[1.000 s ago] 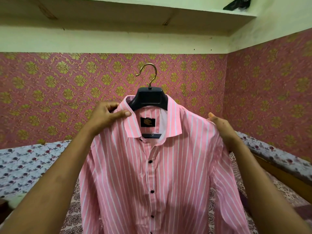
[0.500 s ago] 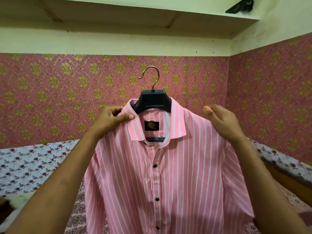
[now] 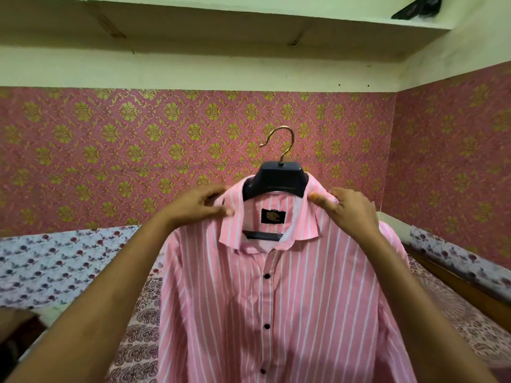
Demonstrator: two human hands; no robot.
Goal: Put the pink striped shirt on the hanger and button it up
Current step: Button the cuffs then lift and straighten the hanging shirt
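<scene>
Pink wallpaper with a gold floral pattern (image 3: pixel 110 150) is covering the walls across the middle of the frame, under a pale green band and a pale green shelf (image 3: pixel 221 20) running along the top. A small dark object (image 3: pixel 417 8), too blurred to identify, is sitting on the shelf at the upper right. A bed with a floral printed sheet (image 3: pixel 55 266) is filling the lower left and the right edge of the frame.

In the head view, the pink shirt with white stripes and black buttons (image 3: pixel 276 299) is hanging in the centre and lower centre of the frame, draped over a dark plastic hanger with a gold metal hook (image 3: pixel 276 178). The hanger's body is showing above the open collar, and its lower bar is crossing just under the black neck label. The hook is catching on nothing visible. The top of the placket is lying open at the collar, while lower down the front panels are overlapping, with three black buttons showing; whether these are fastened is not clear.

The left hand (image 3: pixel 199 205) is pinching the collar on the left of the frame, its grip closed on the fabric. The right hand (image 3: pixel 348 208) is pinching the shirt's shoulder just beside the collar on the right, thumb pressing on the cloth, its grip closed too.
</scene>
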